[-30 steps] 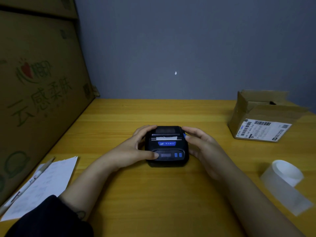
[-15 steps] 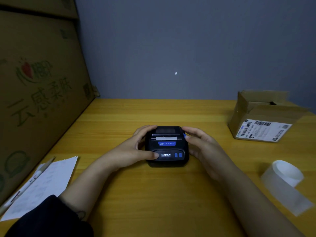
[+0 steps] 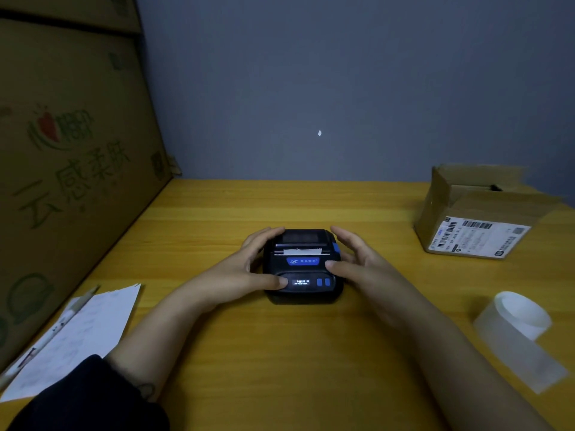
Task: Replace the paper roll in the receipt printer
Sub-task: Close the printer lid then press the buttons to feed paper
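A small black receipt printer [image 3: 303,269] with a blue label sits in the middle of the wooden table, lid closed. A short strip of white paper [image 3: 302,251] sticks out of its slot. Its little display is lit. My left hand [image 3: 245,269] grips the printer's left side, thumb pressed on the front panel beside the display. My right hand [image 3: 361,262] lies against the right side with the fingers spread and the thumb on the top right edge. A loosely unwound paper roll [image 3: 522,321] lies on the table at the right.
A big printed cardboard box [image 3: 68,169] walls off the left side. An open shipping carton [image 3: 476,213] with a label stands at the back right. Paper sheets [image 3: 84,334] with a pen [image 3: 56,334] lie at the front left. A grey wall is behind the table.
The printer's display has lit up. My right hand has opened its fingers a little and its thumb now rests on the printer's top; the left hand keeps its place.
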